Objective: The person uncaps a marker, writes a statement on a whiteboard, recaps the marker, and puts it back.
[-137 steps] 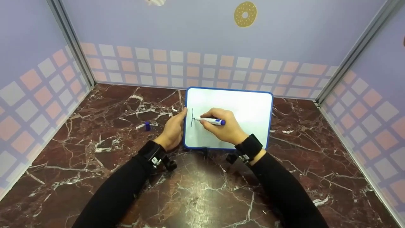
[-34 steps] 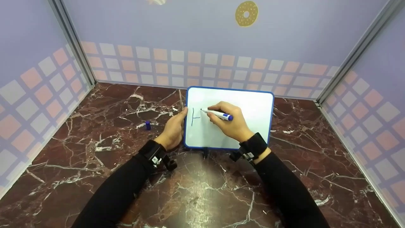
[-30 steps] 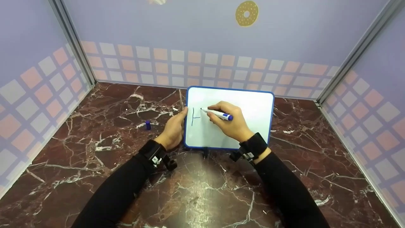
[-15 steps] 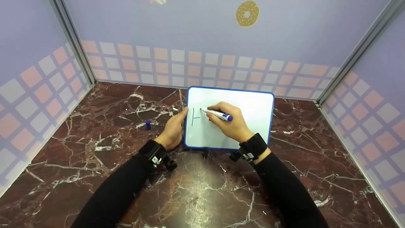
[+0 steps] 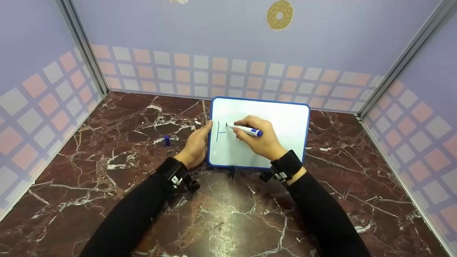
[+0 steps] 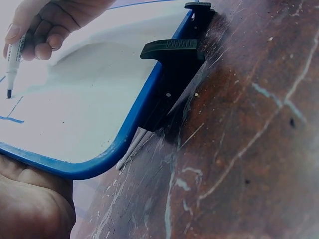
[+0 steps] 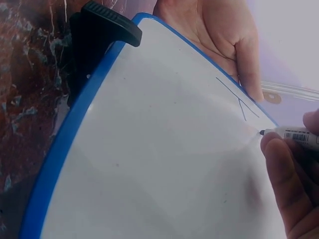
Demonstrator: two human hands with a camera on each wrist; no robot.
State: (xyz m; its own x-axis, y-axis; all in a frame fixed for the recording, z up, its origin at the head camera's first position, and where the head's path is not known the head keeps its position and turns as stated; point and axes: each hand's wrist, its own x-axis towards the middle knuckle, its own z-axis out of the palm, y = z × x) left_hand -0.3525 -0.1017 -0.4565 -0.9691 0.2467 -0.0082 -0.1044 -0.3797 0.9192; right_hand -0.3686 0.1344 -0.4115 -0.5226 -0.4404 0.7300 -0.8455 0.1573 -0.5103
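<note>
Head view: our right hand [image 5: 262, 138] pinches the whiteboard marker [image 5: 247, 129], tip at the whiteboard [image 5: 287, 125]; our left hand [image 5: 194, 146] grips the whiteboard's nine-o'clock edge, near blue strokes [image 5: 221, 132]. We note the whiteboard tilted on the worktop [image 5: 85, 171], marker cap [image 5: 167, 140] well apart at nine o'clock.

Left hand's [image 5: 194, 147] fingers were lost behind the whiteboard [image 5: 285, 142], and the right hand [image 5: 262, 137] covered part of its face in the head view. Right wrist view's edge cut off the marker's [image 7: 291, 134] rear end; lettering too small to read. Head view's top edge cropped a pale figure [image 5: 179, 1], its bottom edge both black sleeves [image 5: 128, 210].
</note>
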